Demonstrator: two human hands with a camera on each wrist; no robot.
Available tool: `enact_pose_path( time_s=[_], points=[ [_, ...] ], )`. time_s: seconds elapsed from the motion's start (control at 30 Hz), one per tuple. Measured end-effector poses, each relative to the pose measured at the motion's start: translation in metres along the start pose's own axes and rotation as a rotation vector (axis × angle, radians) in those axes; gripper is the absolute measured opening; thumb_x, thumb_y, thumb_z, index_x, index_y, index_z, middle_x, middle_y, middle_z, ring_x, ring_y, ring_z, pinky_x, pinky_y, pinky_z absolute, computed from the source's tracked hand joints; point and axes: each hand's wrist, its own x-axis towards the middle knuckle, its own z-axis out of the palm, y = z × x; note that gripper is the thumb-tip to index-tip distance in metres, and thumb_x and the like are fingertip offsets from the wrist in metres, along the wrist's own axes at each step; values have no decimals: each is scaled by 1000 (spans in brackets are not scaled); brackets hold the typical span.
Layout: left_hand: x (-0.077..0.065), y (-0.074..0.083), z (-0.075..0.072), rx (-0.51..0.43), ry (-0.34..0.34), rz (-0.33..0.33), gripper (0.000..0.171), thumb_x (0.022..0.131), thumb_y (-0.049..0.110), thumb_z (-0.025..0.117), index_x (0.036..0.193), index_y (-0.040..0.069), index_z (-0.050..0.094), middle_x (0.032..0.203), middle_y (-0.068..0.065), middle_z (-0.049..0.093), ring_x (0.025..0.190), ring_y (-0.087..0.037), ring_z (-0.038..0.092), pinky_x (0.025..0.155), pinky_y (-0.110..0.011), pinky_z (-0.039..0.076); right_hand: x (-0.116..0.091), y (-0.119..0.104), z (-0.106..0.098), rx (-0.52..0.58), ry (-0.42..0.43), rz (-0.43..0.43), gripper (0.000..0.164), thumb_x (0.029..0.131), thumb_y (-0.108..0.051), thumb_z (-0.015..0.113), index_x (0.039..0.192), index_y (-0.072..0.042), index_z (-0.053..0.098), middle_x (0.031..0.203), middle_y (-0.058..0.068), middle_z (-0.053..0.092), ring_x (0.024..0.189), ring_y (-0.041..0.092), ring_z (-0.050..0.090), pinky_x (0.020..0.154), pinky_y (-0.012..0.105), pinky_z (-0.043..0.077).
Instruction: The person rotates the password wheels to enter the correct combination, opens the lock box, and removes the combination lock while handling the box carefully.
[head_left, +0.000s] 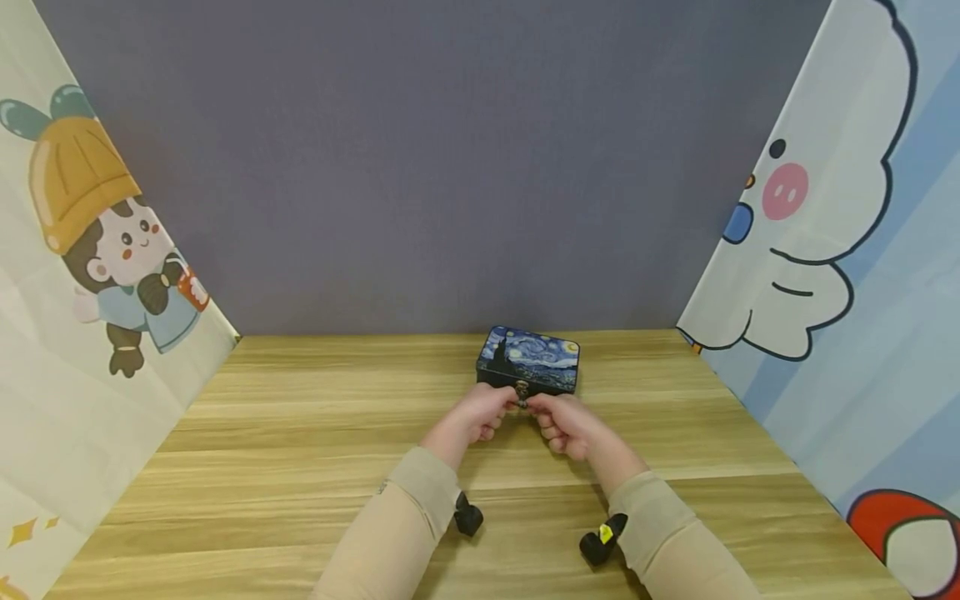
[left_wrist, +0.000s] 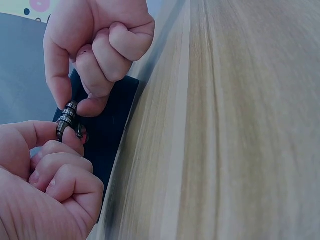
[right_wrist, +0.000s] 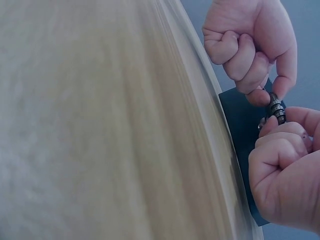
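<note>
A dark box [head_left: 536, 357] with a starry night painting on its lid lies closed on the table. At the middle of its front is a bronze-coloured clasp [head_left: 522, 387]. A small combination padlock [left_wrist: 66, 118] with a row of numbered rings hangs there. My left hand [head_left: 483, 410] pinches one end of the lock between thumb and forefinger. From the other side, my right hand [head_left: 572, 427] pinches the opposite end in the same way. On both hands the remaining fingers are curled into the palm. Fingertips hide part of the lock in every view.
The box stands near the far edge of the wooden table [head_left: 337, 433], close to a grey back panel [head_left: 450, 167]. Cartoon-printed sheets flank the table, one on the left [head_left: 75, 417] and one on the right [head_left: 825, 317]. Black wrist devices [head_left: 600, 542] sit at the sleeve cuffs.
</note>
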Motion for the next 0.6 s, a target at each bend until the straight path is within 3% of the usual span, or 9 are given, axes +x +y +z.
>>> enact_pose_path(
  time_s=[0.6],
  points=[
    [0, 1, -1, -1, 3, 0, 21, 89, 23, 60, 87, 2, 63, 55, 6, 31, 45, -9, 22, 41, -25, 20, 0, 0, 1, -2, 4, 13, 23, 98, -26, 59, 90, -4, 56, 58, -8, 31, 43, 4, 24, 39, 21, 20]
  ],
)
